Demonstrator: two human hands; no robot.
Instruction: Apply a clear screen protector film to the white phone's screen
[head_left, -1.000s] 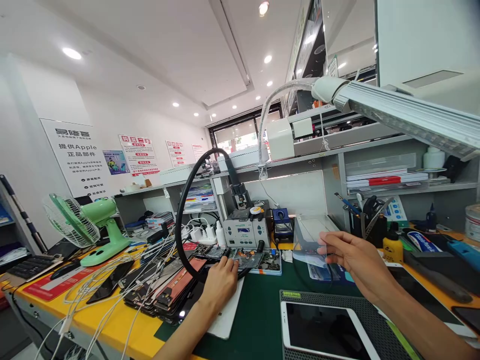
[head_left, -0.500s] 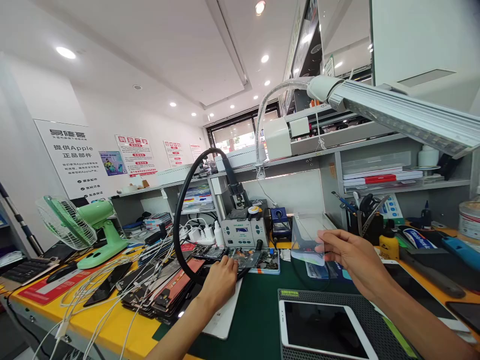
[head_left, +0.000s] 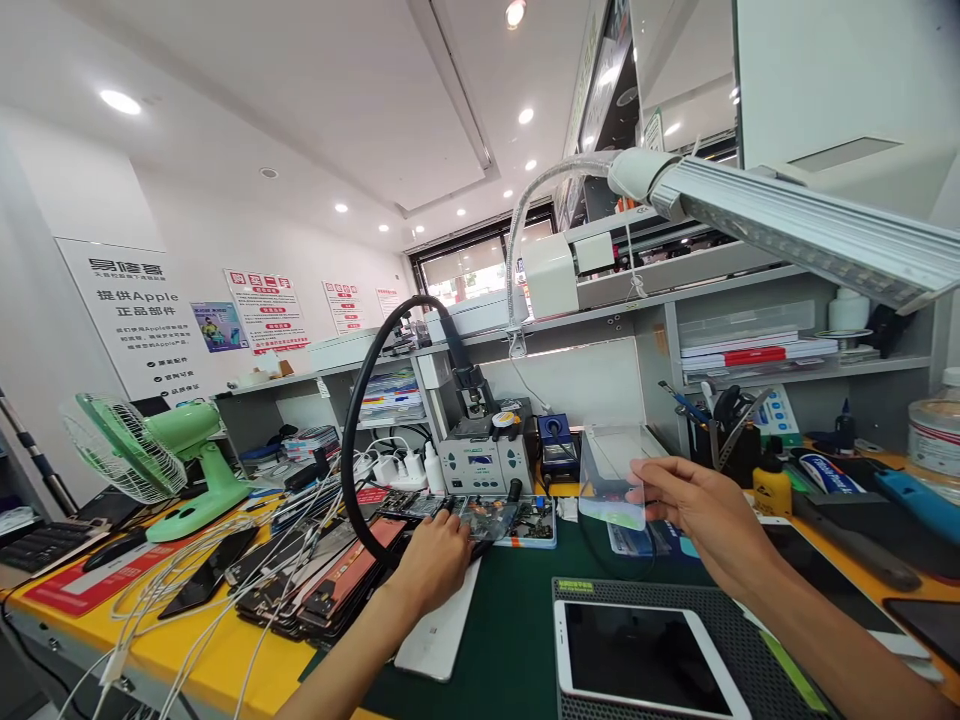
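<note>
My right hand (head_left: 705,505) pinches the near right edge of a clear plastic piece (head_left: 609,490), a sheet or a case, which is raised at the back of the green mat (head_left: 510,600). My left hand (head_left: 435,552) reaches over the end of a white tablet-like slab (head_left: 439,635), beside a parts tray (head_left: 541,538). Its fingers are curled, and what they hold, if anything, is hidden. A see-through piece (head_left: 491,520) lies just right of those fingers. In front of me, a white tablet with a dark screen (head_left: 637,650) rests on a black perforated pad (head_left: 739,625).
A thick black hose (head_left: 351,440) loops up beside my left hand from the rework station (head_left: 484,462). Stacked phone parts (head_left: 349,580) and white cables (head_left: 217,590) crowd the left, near a green fan (head_left: 191,480). A lamp (head_left: 787,225) hangs overhead at right.
The view has shifted slightly. My left hand's fingers have moved a little, with a dark tip now showing by them. My right hand keeps its pinch on the clear plastic piece.
</note>
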